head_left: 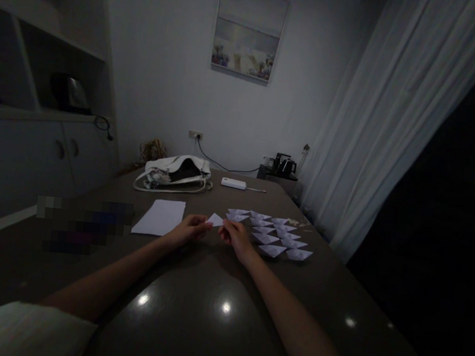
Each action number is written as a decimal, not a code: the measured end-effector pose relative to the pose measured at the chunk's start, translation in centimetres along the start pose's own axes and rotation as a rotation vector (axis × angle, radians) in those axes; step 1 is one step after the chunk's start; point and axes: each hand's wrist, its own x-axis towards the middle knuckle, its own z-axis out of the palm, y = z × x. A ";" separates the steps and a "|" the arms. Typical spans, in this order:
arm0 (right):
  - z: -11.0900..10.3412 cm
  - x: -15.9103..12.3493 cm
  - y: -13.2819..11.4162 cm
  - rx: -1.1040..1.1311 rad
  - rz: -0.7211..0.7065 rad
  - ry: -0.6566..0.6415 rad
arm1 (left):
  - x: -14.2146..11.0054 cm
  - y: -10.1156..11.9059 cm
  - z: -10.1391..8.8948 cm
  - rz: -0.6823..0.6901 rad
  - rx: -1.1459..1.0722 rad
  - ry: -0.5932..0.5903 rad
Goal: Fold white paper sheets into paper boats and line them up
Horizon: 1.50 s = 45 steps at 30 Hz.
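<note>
A small folded piece of white paper (pixel 215 219) is held up between my two hands, its pointed corner facing away from me. My left hand (pixel 191 229) pinches its left end with thumb and fingers. On the other side my right hand (pixel 234 236) grips the right end. Just right of that hand, several folded paper boats (pixel 271 250) stand in rows on the table. To the left of my left hand lie flat white paper sheets (pixel 160 217).
The dark glossy table (pixel 183 317) reflects ceiling lights. Toward its far end sit a white handbag (pixel 175 172) and a white power bank (pixel 233 184) with a short cable. A curtain (pixel 376 112) hangs at right; a cabinet (pixel 18 159) stands at left.
</note>
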 end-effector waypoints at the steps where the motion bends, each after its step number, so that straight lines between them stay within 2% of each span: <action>1: -0.1 0.0 0.0 -0.006 -0.014 0.000 | 0.0 0.0 0.1 -0.011 -0.008 0.001; 6: -0.2 0.2 -0.2 -0.014 -0.051 0.017 | 0.2 -0.3 0.5 -0.063 0.010 0.033; 13: -0.3 0.2 -0.2 0.058 0.020 0.137 | 0.4 -0.7 0.4 -0.069 0.071 0.031; 18: 0.2 -0.2 -0.3 0.085 0.066 0.060 | 0.3 -0.4 0.4 -0.050 0.091 0.022; 24: 0.6 -0.7 -0.3 -0.002 0.039 -0.082 | 0.0 -0.2 1.1 -0.082 0.073 -0.080; 34: 0.4 -0.7 -0.9 -0.111 -0.110 -0.045 | 0.2 -0.7 1.2 -0.046 0.028 -0.117; 41: 0.8 -0.5 -0.1 -0.041 -0.069 -0.001 | 0.3 -0.4 1.1 -0.019 0.038 -0.080; 45: 0.5 0.1 0.6 -0.143 -0.022 0.028 | 0.5 -0.7 1.4 -0.032 0.063 -0.073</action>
